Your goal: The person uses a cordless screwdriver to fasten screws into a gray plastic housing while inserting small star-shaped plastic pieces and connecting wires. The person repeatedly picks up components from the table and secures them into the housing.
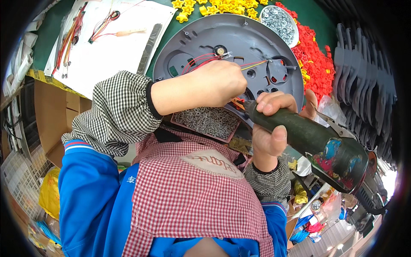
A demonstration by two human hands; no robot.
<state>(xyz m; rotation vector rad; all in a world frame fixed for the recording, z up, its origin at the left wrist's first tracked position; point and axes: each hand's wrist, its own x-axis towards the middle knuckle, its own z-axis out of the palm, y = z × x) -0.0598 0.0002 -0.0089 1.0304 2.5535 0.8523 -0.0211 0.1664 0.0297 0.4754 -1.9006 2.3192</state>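
Note:
My right hand [274, 115] is wrapped round a dark green electric screwdriver [306, 135] with worn stickers. It is tilted, its tip aimed left at a small orange piece [236, 103] beside the near edge of a grey round plastic housing [184, 47]. My left hand [224, 81] is a closed fist over the housing, close to the screwdriver's tip; whatever its fingers grip is hidden beneath it. Red wires [199, 60] run from under that hand towards a small round speaker [220, 50] in the housing. Yellow and red wires [254, 64] lead to a fitting on its right.
Behind the housing are yellow star-shaped pieces [227, 6], a white bowl of screws [278, 23] and a heap of red pieces [312, 55]. A tray of small screws [207, 122] sits nearest me. Wired parts [100, 28] lie on a white sheet, left. Grey panels [364, 64] stand right.

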